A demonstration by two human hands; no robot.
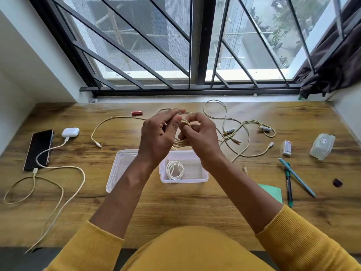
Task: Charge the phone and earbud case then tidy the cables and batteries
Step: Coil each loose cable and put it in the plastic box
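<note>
Cream cable (180, 142) coiled upright between both hands (179, 133).

Wooden table (175, 208) runs under barred window (195, 45). Dark curtain (336, 61) bunches at right end of sill. On right side of table: two pens crossed, dark green marker (288, 184) under or over light blue pen (297, 177), order unclear. Green paper (273, 192) lies just left of marker, partly hidden. Small dark purple object (337, 182) sits right of pens. Small white box (286, 147) rests near clear plastic bag (322, 146) at far right.
</note>
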